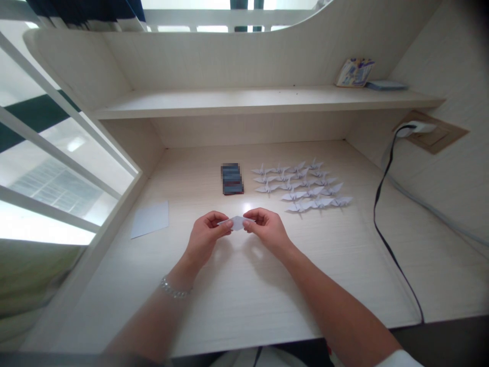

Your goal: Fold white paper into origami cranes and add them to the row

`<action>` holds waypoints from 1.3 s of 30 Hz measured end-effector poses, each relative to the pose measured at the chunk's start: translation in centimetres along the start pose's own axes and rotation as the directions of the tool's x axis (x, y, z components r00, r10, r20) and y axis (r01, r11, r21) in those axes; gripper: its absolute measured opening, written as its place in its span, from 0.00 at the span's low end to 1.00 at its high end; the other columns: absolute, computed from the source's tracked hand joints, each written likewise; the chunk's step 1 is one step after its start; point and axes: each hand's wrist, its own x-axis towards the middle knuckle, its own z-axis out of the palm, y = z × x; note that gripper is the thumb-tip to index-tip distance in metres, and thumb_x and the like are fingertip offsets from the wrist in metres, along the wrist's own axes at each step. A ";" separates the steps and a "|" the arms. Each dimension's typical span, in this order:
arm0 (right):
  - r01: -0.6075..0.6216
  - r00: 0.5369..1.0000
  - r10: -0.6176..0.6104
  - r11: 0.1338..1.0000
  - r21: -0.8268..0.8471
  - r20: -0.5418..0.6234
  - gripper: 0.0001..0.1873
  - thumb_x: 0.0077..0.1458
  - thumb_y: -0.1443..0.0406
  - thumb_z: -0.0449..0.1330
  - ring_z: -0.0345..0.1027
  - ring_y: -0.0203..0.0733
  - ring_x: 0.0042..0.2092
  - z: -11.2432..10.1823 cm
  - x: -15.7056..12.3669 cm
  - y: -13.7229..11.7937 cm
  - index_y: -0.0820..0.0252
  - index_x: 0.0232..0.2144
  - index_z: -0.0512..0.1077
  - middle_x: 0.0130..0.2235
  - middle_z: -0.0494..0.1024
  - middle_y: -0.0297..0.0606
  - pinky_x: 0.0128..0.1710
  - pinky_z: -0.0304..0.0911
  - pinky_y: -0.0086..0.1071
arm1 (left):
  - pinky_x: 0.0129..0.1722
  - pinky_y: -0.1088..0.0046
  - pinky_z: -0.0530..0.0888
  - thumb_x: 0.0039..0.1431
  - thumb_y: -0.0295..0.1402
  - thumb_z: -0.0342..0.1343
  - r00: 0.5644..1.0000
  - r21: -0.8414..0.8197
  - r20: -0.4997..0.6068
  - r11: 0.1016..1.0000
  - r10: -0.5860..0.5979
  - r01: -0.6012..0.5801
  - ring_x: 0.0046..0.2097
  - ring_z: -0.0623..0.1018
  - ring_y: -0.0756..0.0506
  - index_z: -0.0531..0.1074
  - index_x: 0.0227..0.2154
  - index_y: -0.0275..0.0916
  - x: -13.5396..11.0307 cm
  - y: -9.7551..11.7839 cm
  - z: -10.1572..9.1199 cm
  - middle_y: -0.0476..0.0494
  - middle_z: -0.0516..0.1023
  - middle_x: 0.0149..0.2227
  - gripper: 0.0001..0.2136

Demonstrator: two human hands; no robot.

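Observation:
My left hand (205,235) and my right hand (266,228) meet over the middle of the desk (244,295). Between them they pinch a small folded piece of white paper (237,223), each hand gripping one end with thumb and fingers closed. A bracelet sits on my left wrist. Behind my right hand, several folded white paper cranes (301,186) lie in rows on the desk. A flat sheet of white paper (150,219) lies to the left of my left hand.
A small dark blurred object (232,179) lies behind my hands, left of the cranes. A black cable (385,204) runs from a wall socket (420,130) down the desk's right side. A shelf (267,99) above holds a packet (354,72).

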 end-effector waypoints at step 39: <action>0.321 0.941 -0.337 0.916 -0.241 -0.027 0.06 0.49 0.67 0.62 0.71 0.39 0.36 0.7 -1.1 -0.4 0.56 0.31 0.77 0.33 0.77 0.38 0.31 0.66 0.30 | 0.34 0.73 0.76 0.45 0.31 0.64 0.945 0.323 -0.054 0.901 0.323 -0.290 0.31 0.78 0.48 0.76 0.30 0.35 -0.8 -0.8 0.8 0.44 0.79 0.30 0.09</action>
